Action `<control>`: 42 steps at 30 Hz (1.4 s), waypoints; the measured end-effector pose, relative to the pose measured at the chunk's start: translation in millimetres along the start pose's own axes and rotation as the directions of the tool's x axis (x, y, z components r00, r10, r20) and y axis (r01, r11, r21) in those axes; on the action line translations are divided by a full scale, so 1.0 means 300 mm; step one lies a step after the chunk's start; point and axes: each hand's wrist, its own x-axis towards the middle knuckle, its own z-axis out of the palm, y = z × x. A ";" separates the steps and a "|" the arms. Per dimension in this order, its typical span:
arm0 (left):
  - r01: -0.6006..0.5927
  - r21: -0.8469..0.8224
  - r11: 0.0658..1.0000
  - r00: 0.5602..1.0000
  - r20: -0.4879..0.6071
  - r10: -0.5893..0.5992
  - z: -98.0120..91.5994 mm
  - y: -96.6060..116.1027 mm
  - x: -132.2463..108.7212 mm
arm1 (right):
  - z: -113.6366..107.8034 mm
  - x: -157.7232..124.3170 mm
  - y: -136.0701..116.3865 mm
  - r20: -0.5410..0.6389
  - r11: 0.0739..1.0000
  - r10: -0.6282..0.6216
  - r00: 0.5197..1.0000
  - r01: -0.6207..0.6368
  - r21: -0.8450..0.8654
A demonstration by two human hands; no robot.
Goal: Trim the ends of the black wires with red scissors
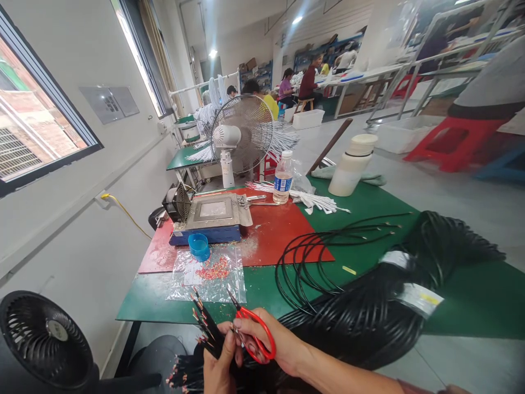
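Note:
My left hand (220, 364) is closed round several black cables (209, 324) at the bottom centre, their stripped ends with coloured wires pointing up and left. Beside it, my right hand (262, 331) holds red-handled scissors (268, 342), the blades pointing up and left past the cable ends. The fingertips of both hands meet close together at a wire; what they pinch there is too small to tell. More black cable ends (182, 372) lie below my left hand. A large bundle of black cables (369, 306) with white labels lies on the green table to the right.
On the table (141, 298) are a clear plastic bag (233, 273) with red and orange scraps, a blue cup (199, 247), a solder pot (213, 210), a bottle (283, 180), a white jug (350, 169) and white wires (320, 201). Fans stand behind and at left. People sit farther back.

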 end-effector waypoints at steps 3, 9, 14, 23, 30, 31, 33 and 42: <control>-0.020 -0.004 1.000 1.000 0.007 0.020 0.004 0.004 -0.002 | -0.001 0.001 0.001 -0.020 1.000 -0.002 1.000 0.003 0.011; -0.009 0.064 0.998 1.000 -0.006 0.010 0.009 0.008 -0.007 | 0.004 -0.005 -0.016 0.020 0.998 -0.059 0.998 0.060 -0.010; -0.012 -0.001 1.000 1.000 0.001 0.012 0.006 0.004 -0.005 | 0.004 -0.008 -0.015 0.013 0.997 -0.072 0.997 0.072 -0.010; -0.008 -0.055 0.998 1.000 -0.030 0.007 0.010 0.012 -0.005 | 0.006 -0.013 0.003 -0.017 0.998 -0.049 0.999 0.048 -0.049; -0.009 -0.039 0.999 1.000 -0.017 0.008 0.020 0.028 -0.002 | -0.004 0.005 -0.010 0.017 0.987 -0.081 0.997 0.082 -0.141; 0.015 -0.051 0.999 0.999 -0.036 -0.017 0.021 0.033 0.000 | -0.009 0.007 -0.008 0.010 0.974 -0.107 0.994 0.107 -0.199; 0.107 -0.138 0.985 0.988 -0.095 -0.121 0.020 0.041 0.003 | -0.020 0.008 0.000 -0.017 0.880 -0.248 0.969 0.218 -0.422; 0.256 -0.440 0.861 0.934 -0.118 -0.338 -0.004 0.042 0.003 | -0.034 -0.002 -0.005 0.730 -0.469 -0.576 0.368 0.583 -0.664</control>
